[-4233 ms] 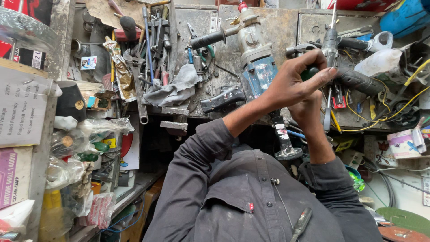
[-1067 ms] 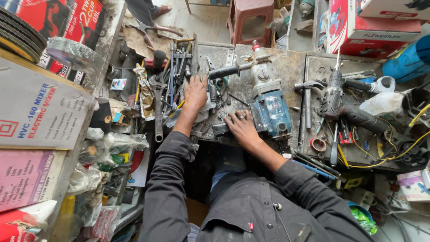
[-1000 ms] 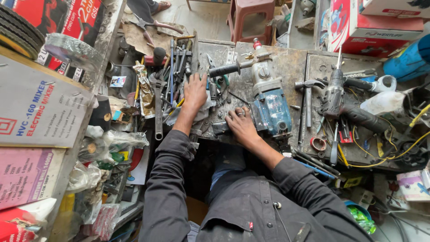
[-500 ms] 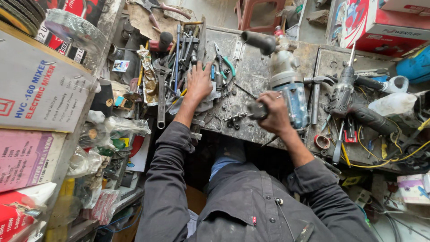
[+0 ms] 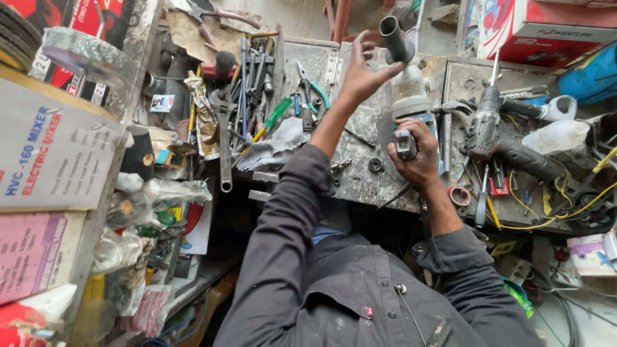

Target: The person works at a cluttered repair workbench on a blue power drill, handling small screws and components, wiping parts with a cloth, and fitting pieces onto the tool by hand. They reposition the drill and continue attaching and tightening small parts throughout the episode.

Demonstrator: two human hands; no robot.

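Your right hand point(image 5: 416, 157) grips a power drill point(image 5: 411, 106) with a dull grey metal body and a matt black side handle; your left hand point(image 5: 363, 74) hovers above the scratched, grimy metal bench point(image 5: 360, 173), near a crumpled grey cloth point(image 5: 276, 146)

Grimy metal workbench point(image 5: 360, 132) (daylit, seemingly) — cardboard boxes point(image 5: 51, 154) stacked left, bare floor point(image 5: 302, 19) beyond.
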